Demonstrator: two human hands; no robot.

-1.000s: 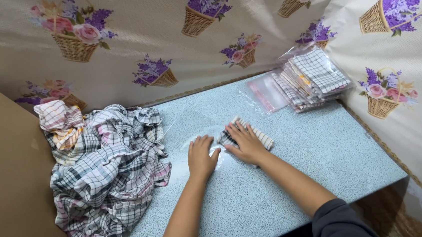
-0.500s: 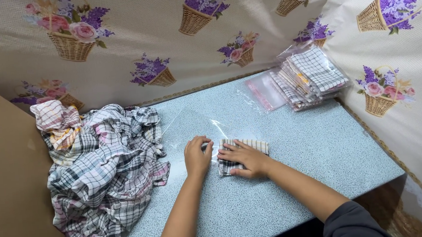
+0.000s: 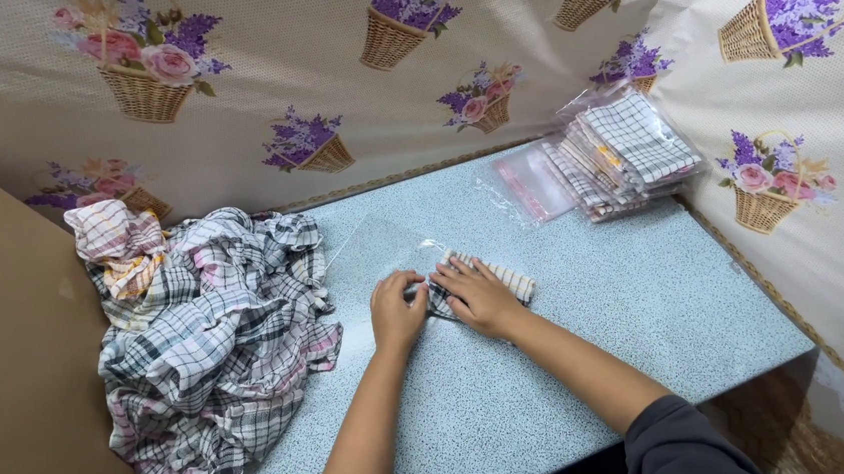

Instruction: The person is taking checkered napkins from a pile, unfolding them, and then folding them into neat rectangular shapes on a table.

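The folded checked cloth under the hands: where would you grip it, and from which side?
Probably at the free right end of the folded checked cloth, coming from the right. The right hand lies flat over its middle, and the left hand is at its left end by the mouth of the clear plastic bag. Only the right end pokes out uncovered, lying flat on the table.

Cloth heap (image 3: 210,344) left of hands; bagged stack (image 3: 626,151) far right.

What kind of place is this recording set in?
Probably a small home or workshop packing station: a heap of loose checked cloths, a stack of bagged folded cloths, and both hands pressing a folded cloth by a clear bag.
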